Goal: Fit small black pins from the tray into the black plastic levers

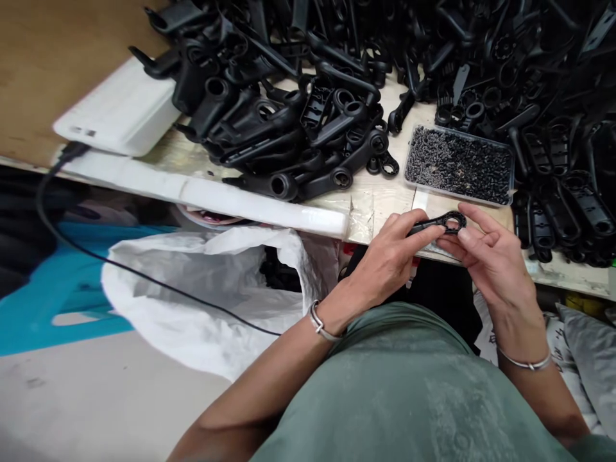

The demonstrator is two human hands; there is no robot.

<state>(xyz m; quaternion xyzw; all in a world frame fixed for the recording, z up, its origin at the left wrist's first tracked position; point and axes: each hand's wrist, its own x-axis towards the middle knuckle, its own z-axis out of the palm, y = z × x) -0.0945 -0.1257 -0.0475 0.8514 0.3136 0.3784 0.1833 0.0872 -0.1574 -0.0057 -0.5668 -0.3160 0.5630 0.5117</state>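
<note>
A white sack (144,276) lay open to the left of the left hand (392,256). A heap of black parts (289,144) lay beyond that hand, leftward. It was clamped on a black ring-ended piece (433,222), located between both hands. A filled tray (459,165) stood beyond them. The right hand (498,253) touched the piece; its grip could not be determined.

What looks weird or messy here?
The black cable dangles from the white box, off the table and past the open white bag, so it might snag. The heaped black parts look jumbled, but may simply be piled that way. No damage shows clearly on the held black part.
</note>
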